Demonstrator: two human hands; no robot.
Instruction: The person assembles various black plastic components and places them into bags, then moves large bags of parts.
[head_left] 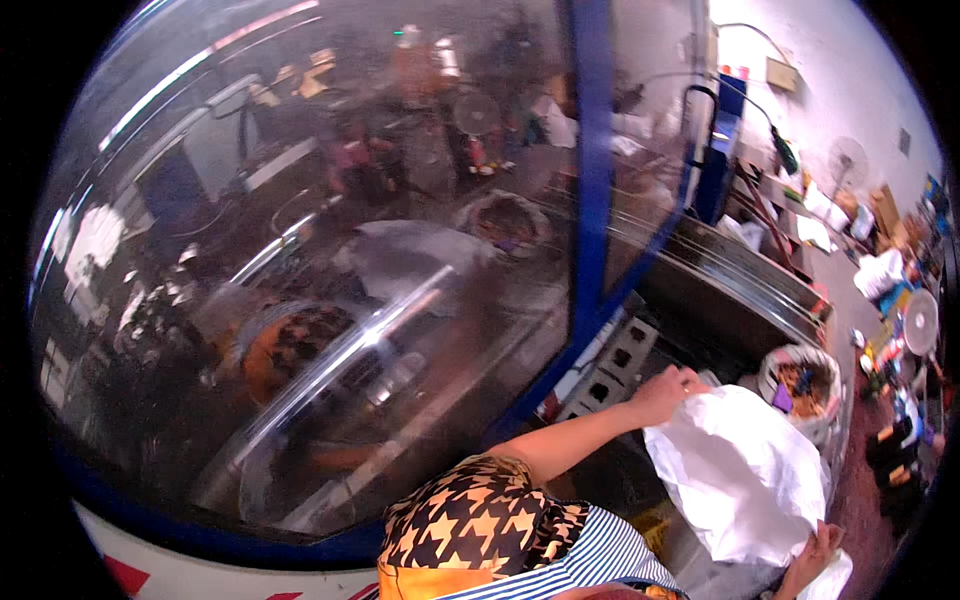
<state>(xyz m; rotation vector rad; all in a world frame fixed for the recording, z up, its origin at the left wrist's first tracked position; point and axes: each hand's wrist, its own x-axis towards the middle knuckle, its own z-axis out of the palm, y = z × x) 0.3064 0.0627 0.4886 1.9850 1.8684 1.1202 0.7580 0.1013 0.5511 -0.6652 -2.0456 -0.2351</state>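
A large white sack (735, 470), soft and creased, is spread between my two hands on the right side of the head view. My left hand (672, 392) is closed on its upper left edge, with the arm reaching out in a patterned sleeve. Lower down, my right hand (815, 555) grips the sack's near right edge, and a loose white flap hangs beyond the fingers. Just past the sack stands an open white bag (800, 385) filled with brown bits, with a purple piece (782, 397) at its rim.
A big clear panel with a blue frame (592, 180) fills the left, carrying reflections. Beside my left forearm are pale blocks with dark holes (620, 362). A long metal trough (745, 285) runs behind. Farther right, a fan (920, 322) and mixed clutter line the floor.
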